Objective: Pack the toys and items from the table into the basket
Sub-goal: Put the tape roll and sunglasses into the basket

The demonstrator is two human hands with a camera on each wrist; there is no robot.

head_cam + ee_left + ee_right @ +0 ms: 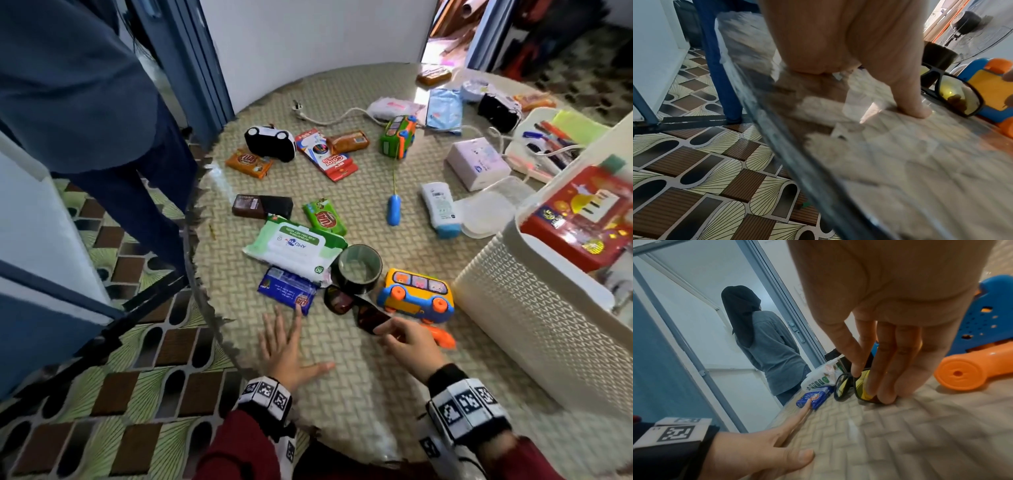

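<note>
Left hand (287,349) lies flat on the table (359,387) with fingers straight, one fingertip touching the blue packet (287,289) just ahead of it; I leave it there as a brace. To its right, my right hand (409,344) pinches the near lens of the sunglasses (356,308), thumb on one side and fingers on the other, the frame resting on the table. I judge the grip sits on the lens edge, so I want to lift gently, keeping it level and clear of the tape roll (359,269) just beyond and the toy bus (416,294) to its right. Further right of the hand stands the basket (534,308), already holding some things; I should carry the sunglasses over its rim and lay them on top.
</note>
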